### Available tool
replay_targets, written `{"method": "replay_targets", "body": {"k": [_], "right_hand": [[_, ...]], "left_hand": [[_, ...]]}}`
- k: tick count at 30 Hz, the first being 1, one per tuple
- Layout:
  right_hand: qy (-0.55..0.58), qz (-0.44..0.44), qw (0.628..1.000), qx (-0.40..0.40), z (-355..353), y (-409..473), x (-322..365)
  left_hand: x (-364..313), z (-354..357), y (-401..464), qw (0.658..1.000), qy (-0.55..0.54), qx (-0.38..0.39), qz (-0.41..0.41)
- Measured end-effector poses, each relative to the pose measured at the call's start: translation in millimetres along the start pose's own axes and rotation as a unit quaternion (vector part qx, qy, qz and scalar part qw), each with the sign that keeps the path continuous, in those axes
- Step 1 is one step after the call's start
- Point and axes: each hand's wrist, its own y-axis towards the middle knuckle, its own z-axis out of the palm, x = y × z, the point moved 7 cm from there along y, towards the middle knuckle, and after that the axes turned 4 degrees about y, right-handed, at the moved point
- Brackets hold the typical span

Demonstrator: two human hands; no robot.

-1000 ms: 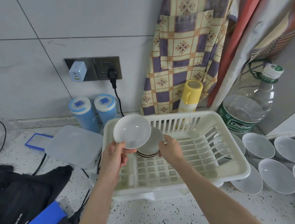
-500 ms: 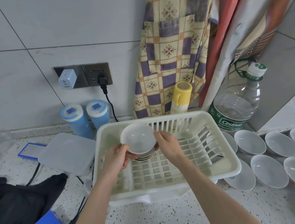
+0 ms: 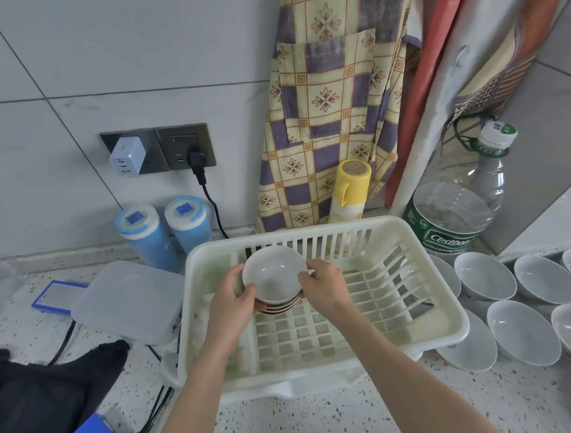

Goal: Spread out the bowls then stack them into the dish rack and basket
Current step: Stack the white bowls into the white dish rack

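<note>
Speckled countertop (image 3: 294, 427) below a tiled wall: the left hand (image 3: 231, 301) and right hand (image 3: 324, 286) both grip a small stack of bowls (image 3: 275, 278) inside the white dish rack (image 3: 433, 327), toward its back left. More white bowls (image 3: 521, 327) sit spread just right of the rack.

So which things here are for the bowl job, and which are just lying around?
For the job:
- stacked bowls, held by the left hand and right hand
- dish rack
- loose bowls beside the rack

Just lying about:
- water bottle
- yellow flask
- two blue canisters
- plastic box
- black bag
</note>
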Motion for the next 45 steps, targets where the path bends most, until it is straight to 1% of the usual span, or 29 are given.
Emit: {"method": "replay_targets", "body": {"k": [3,8,13,18,25,29,35,38,41,43,45], "right_hand": [[-0.01,-0.003,1.0,0.005,2,0,-1],[-0.01,-0.007,1.0,0.012,3,0,-3],[-0.017,-0.003,1.0,0.012,3,2,-4],[-0.024,0.005,1.0,0.017,3,5,-7],[0.011,0.003,1.0,0.021,3,7,-16],[0.01,-0.003,0.999,0.035,4,8,-21],[0.035,0.012,0.998,0.056,7,10,-22],[0.042,0.018,0.996,0.071,6,6,-20],[0.068,0.035,0.995,0.066,-4,-5,-20],[0.096,0.03,0.994,0.051,-18,-18,-19],[0.129,0.011,0.991,0.034,-38,-35,-19]], "left_hand": [[0,1,3,1.0,0.025,-0.015,0.005],[2,1,4,0.998,0.06,-0.015,0.005],[3,0,5,0.997,0.068,-0.02,0.007],[1,0,5,0.996,0.08,-0.023,0.027],[4,1,6,0.995,0.087,-0.02,0.04],[9,0,9,0.996,0.087,-0.018,0.027],[9,1,6,0.995,0.094,-0.002,0.02],[6,0,1,0.996,0.087,0.005,0.013],[-1,-8,-10,0.997,0.066,-0.033,0.016],[-9,-12,-23,0.997,0.042,-0.053,0.042],[-17,-9,-40,0.996,0.004,-0.057,0.074]]}}
